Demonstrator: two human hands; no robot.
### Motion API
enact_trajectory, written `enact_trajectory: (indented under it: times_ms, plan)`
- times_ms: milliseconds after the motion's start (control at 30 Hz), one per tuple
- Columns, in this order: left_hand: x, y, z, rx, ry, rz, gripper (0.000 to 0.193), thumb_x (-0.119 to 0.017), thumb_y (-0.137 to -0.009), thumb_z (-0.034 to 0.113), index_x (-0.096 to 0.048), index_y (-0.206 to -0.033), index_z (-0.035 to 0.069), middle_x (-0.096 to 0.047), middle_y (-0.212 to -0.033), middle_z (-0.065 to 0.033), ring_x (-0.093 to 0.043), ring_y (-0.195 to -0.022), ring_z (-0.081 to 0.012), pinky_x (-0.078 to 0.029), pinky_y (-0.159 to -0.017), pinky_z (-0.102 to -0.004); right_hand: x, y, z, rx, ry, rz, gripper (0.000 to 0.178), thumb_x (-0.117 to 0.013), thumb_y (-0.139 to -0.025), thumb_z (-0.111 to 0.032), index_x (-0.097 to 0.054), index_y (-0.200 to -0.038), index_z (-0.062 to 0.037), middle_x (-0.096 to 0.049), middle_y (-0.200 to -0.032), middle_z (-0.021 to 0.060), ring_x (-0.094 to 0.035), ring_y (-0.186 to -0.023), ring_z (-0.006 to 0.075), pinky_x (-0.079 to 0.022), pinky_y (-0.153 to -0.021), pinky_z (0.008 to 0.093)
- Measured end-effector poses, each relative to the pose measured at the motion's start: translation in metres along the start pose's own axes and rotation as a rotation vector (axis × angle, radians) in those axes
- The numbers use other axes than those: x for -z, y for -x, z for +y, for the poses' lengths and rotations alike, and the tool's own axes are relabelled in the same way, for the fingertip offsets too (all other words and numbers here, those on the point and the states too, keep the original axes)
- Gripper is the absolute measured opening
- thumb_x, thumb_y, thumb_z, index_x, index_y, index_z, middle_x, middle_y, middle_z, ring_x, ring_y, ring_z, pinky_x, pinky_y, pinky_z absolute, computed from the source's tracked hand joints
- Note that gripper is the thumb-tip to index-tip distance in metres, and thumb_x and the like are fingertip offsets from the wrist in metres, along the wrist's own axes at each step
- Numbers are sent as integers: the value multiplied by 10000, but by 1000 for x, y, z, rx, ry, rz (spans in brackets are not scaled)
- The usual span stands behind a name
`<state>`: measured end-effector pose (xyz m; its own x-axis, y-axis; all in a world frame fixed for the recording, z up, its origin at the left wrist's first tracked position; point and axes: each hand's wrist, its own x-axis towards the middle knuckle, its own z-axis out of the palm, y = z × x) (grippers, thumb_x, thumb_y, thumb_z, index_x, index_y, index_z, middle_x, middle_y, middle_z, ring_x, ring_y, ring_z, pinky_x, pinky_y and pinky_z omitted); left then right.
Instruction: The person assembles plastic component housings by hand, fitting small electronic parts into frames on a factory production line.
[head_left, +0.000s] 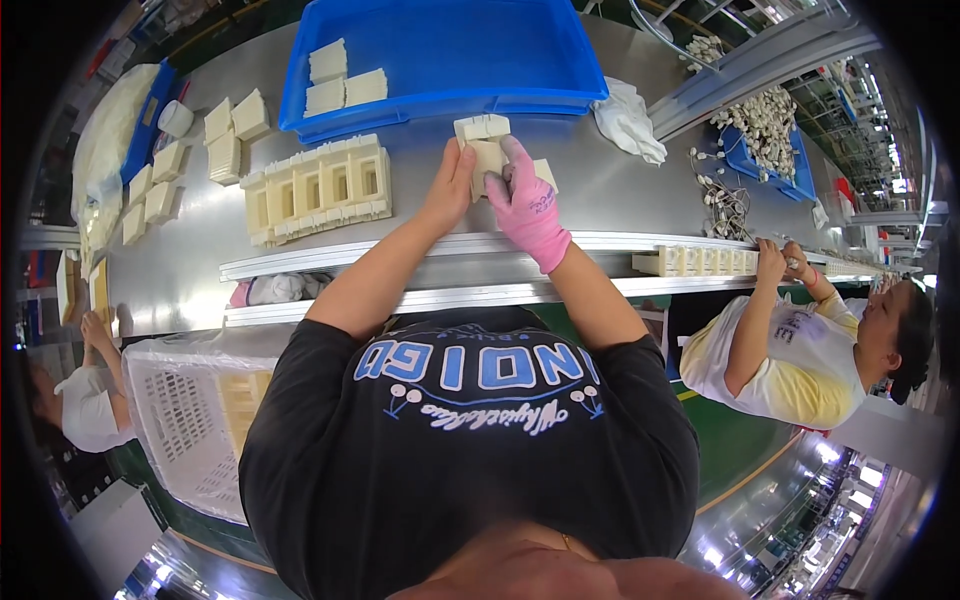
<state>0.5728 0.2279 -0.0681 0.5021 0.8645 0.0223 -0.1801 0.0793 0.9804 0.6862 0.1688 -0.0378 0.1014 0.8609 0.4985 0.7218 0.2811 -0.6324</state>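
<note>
Cream plastic block (pixel 487 152) stands upright between left hand (pixel 450 185) and right hand (pixel 527 200).

In front of you, a blue tray (pixel 560 60) sits at the back of the grey table (pixel 620 195), with three cream blocks (pixel 340 78) inside. To your left stands a row of cream frames (pixel 318 190). A white cloth (pixel 628 120) lies right of the tray. A white basket (pixel 190 420) sits low on your left. A co-worker (pixel 800 350) stands to your right.
</note>
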Motion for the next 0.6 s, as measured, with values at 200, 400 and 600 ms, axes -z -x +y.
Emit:
enact_trajectory:
  times_ms: [200, 400, 600]
  plan:
    - [-3, 1, 5, 114, 268, 13, 340, -349, -912, 328, -369, -1127, 67, -482, -992, -54, -485, -864, -118, -436, -716, -262, 9, -8, -2, -34, -26, -155, 444, -545, -769, -94, -367, -1170, -23, -516, -621, 95, -524, -506, 203, -412, -481, 296]
    - [7, 0, -2, 248, 283, -99, 398, -483, -853, 312, -342, -1142, 78, -482, -1007, -80, -510, -882, -160, -492, -625, -295, 30, -15, -19, -251, -424, -465, 430, -508, -775, -70, -379, -1181, -16, -521, -685, 37, -520, -597, 118, -432, -547, 261]
    - [-3, 7, 23, 383, 275, -256, 394, -483, -847, 247, -339, -1162, 60, -541, -907, -138, -602, -763, -234, -496, -476, -312, 44, -16, 7, 55, -97, -32, 552, -572, -699, -136, -387, -1208, -30, -516, -990, 125, -518, -893, 206, -411, -788, 298]
